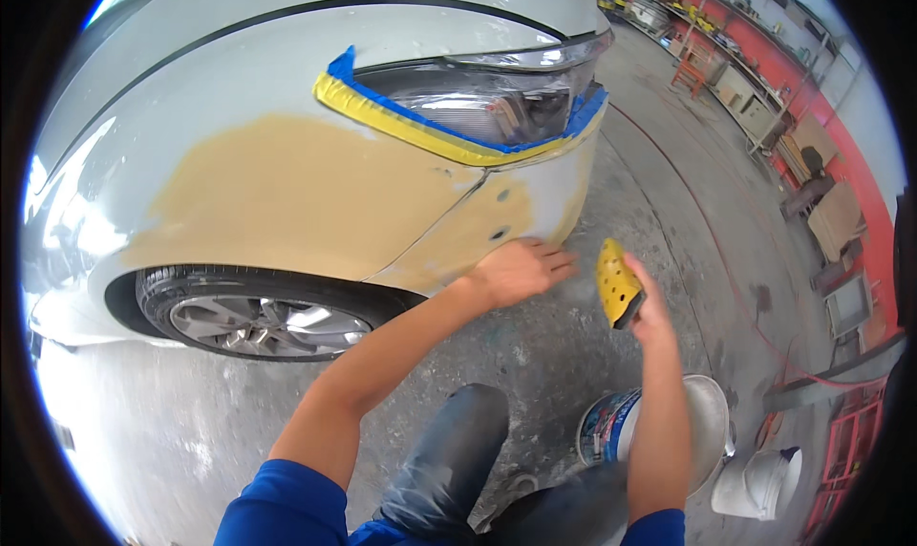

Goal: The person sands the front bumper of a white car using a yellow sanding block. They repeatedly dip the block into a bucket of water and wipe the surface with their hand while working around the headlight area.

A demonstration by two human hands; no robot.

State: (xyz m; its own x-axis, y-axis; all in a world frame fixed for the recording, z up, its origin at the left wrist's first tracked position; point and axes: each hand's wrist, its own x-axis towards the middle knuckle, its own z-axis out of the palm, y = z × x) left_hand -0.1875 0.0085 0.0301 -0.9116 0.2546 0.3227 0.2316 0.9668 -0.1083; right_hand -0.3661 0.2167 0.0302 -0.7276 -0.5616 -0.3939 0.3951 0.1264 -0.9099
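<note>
My left hand (521, 271) lies against the lower part of the car bumper (458, 244), its fingers stretched out toward the right. My right hand (651, 303) is closed around a sanding block (619, 286) with a yellow, hole-dotted face, held in the air to the right of the bumper. Tan filler or primer covers much of the fender (287, 188) and part of the bumper, where two dark spots show. Yellow and blue masking tape (411, 133) edges the headlight (468, 107).
Below the fender is the front wheel (272, 324). A large bucket (705, 422) stands by my right forearm, with a smaller white pail (755, 484) beyond it. A red hose (702, 216) runs across the concrete floor. Shelving and boards (836, 221) line the red wall.
</note>
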